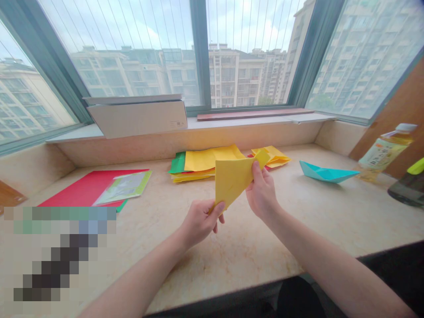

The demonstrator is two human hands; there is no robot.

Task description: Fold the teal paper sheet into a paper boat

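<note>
Between my two hands is a folded piece of yellow paper (233, 179), raised over the counter with its flat face toward me. My left hand (203, 221) pinches its lower left corner, thumb in front. At the upper right, my right hand (261, 190) grips it, with a yellow tip sticking out past the thumb. Behind it lies a stack of folded yellow and green paper (212, 159). Another folded yellow piece (273, 155) with some red under it rests just right of that. Farther right a blue paper boat (327, 172) sits upright.
Red sheets (79, 187) with a clear packet (127, 186) on top lie at left. A white box (139, 117) stands on the window ledge. At right are a drink bottle (386, 152) and a dark container (409, 187). The counter's front edge (245, 289) is close to me. A blurred patch hides the lower left.
</note>
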